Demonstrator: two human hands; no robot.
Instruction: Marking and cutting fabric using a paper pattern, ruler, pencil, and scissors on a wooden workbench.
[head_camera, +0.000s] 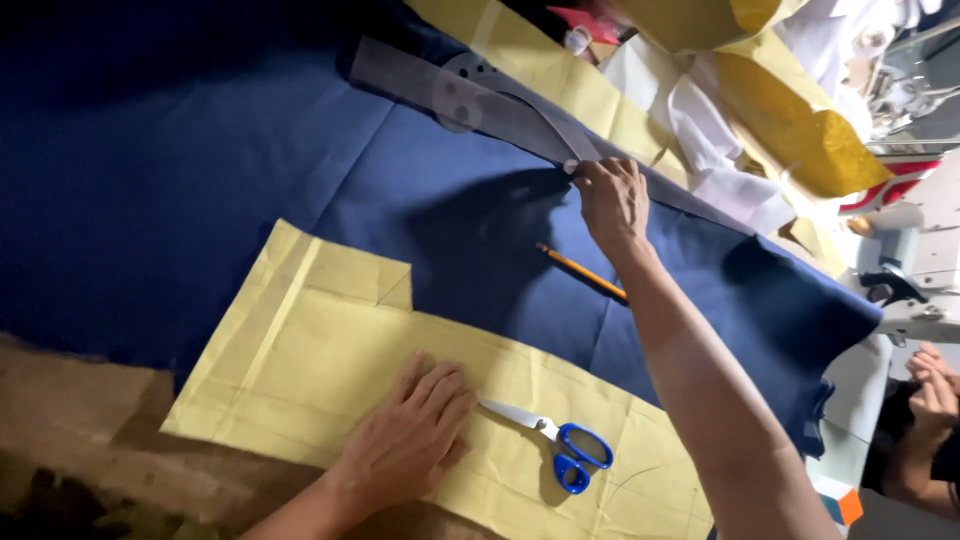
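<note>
My left hand (412, 435) lies flat, fingers spread, on a yellow paper pattern piece (330, 350) that rests on dark blue fabric (180, 170). Just right of that hand, blue-handled scissors (555, 445) lie shut on the paper. My right hand (610, 200) reaches across the fabric and pinches the end of a clear curved ruler (470, 100) at the fabric's far edge. A yellow pencil (582, 272) lies on the fabric below my right wrist.
More yellow pattern paper (560, 80) and white cloth (700, 140) are piled beyond the fabric. A sewing machine (920, 250) stands at the right. Another person's hands (930, 395) show at the right edge. Brown table surface (70, 420) is at the lower left.
</note>
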